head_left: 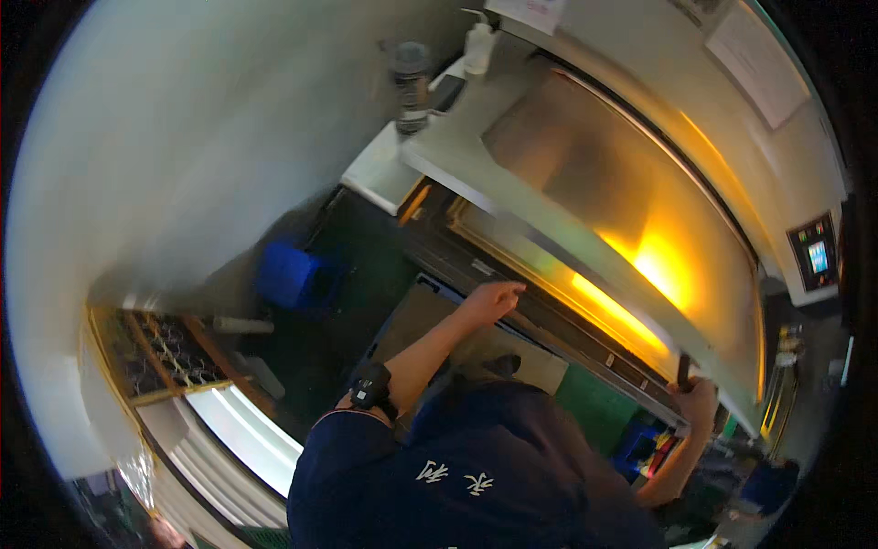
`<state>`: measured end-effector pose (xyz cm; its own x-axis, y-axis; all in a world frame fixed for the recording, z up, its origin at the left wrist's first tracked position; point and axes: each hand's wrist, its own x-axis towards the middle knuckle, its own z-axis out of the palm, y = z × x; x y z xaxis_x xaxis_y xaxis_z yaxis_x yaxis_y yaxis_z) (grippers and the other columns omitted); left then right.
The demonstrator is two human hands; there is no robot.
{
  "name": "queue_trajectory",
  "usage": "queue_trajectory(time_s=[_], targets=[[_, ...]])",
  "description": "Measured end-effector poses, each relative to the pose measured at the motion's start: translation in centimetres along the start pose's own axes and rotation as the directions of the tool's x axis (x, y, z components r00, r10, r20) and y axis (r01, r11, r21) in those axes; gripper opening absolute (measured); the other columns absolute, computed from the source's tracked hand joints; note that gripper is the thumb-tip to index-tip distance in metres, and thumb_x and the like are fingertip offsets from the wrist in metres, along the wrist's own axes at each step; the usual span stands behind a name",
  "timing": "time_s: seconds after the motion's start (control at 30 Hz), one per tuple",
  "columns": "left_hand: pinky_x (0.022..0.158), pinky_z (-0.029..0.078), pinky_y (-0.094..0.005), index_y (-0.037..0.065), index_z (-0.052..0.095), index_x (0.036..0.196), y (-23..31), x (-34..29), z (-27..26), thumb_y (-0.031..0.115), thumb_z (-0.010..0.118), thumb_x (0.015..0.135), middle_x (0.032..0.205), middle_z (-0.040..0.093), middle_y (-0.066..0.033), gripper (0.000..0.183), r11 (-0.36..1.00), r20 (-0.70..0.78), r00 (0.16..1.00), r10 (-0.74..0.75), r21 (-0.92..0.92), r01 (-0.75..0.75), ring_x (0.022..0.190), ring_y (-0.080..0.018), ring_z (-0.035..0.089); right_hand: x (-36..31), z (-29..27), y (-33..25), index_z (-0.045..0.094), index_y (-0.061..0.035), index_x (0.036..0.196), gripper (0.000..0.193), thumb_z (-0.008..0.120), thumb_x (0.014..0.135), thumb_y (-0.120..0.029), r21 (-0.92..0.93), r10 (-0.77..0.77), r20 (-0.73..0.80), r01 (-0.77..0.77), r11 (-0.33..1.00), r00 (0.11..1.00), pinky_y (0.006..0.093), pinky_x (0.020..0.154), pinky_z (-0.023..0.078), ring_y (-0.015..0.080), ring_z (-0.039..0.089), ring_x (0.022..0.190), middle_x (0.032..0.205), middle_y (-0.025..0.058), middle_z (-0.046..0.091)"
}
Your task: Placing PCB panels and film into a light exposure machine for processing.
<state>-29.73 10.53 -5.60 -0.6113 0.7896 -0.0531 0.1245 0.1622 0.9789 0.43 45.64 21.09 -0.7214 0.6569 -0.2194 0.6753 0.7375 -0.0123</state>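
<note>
My left hand [494, 304] is over the dark front rail [549, 311] of a large light-grey machine. Its fingers are loosely bent with nothing visible in them; whether they touch the rail I cannot tell. At the right end of the machine's raised lid [512, 197], my right hand [697, 403] is closed around a short dark handle [684, 371]. Below the lid's edge, a gap shows a bed [521, 247] lit bright yellow. The lid's large tinted window [585, 174] glows yellow toward its right side.
A white squeeze bottle [478, 48] and a dark cylindrical container [412, 87] stand at the far left end. On the right is a small control screen [817, 256]. A blue stool or bin [297, 274] sits on the floor at left, with a rack [169, 352] nearer me.
</note>
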Motion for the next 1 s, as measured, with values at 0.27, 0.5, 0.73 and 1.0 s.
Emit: queue_trajectory(time_s=[0.27, 0.5, 0.73, 1.0], targets=[[0.113, 0.027, -0.0522, 0.006, 0.038, 0.145, -0.5, 19.3, 0.6, 0.044, 0.067, 0.086, 0.149, 0.034, -0.0253, 0.076, 0.802, -0.358, 0.911, 0.206, 0.595, 0.053, 0.139, -0.0405, 0.03, 2.0, -7.4, 1.9, 0.064, -0.0085, 0.074, 0.022, 0.08, 0.061, -0.017, -0.062, -0.203, -0.522, 0.2, 0.978, 0.829, 0.0405, 0.064, 0.047, 0.0318, 0.061, 0.065, 0.066, 0.0081, 0.062], [0.112, 0.004, -0.0685, 0.004, 0.01, 0.155, 3.7, 26.9, 5.7, 0.07, 0.068, 0.072, 0.158, 0.008, -0.0301, 0.121, 0.582, -0.6, 0.764, -0.239, 0.541, 0.607, 0.146, -0.0505, 0.003, 6.0, -12.2, 1.8, 0.066, -0.0087, 0.082, 0.018, 0.074, 0.071, -0.021, -0.442, -0.543, -0.801, 0.364, 0.82, 0.251, 0.0375, 0.062, 0.046, 0.0284, 0.061, 0.063, 0.07, 0.0069, 0.063], [0.112, 0.005, -0.0699, 0.002, 0.008, 0.155, 5.1, 28.1, 3.6, 0.07, 0.076, 0.064, 0.157, 0.011, -0.0301, 0.133, 0.427, -0.609, 0.724, -0.325, 0.588, 0.687, 0.147, -0.0471, 0.007, 8.2, -17.0, 6.6, 0.071, -0.011, 0.097, 0.039, 0.066, 0.083, -0.047, -0.527, -0.605, -0.754, 0.313, 0.79, 0.257, 0.0426, 0.072, 0.053, 0.0298, 0.068, 0.078, 0.086, 0.0086, 0.07], [0.105, 0.041, -0.051, -0.006, 0.032, 0.145, 0.5, 29.5, -6.9, 0.066, 0.081, 0.06, 0.14, 0.043, -0.0269, 0.122, 0.389, -0.491, 0.813, -0.313, 0.715, 0.581, 0.128, -0.0386, 0.046, 12.1, -22.2, 7.1, 0.07, -0.0077, 0.104, 0.038, 0.084, 0.071, -0.021, -0.529, -0.535, -0.818, 0.088, 0.844, 0.211, 0.0381, 0.081, 0.054, 0.0281, 0.069, 0.089, 0.096, 0.0107, 0.07]])
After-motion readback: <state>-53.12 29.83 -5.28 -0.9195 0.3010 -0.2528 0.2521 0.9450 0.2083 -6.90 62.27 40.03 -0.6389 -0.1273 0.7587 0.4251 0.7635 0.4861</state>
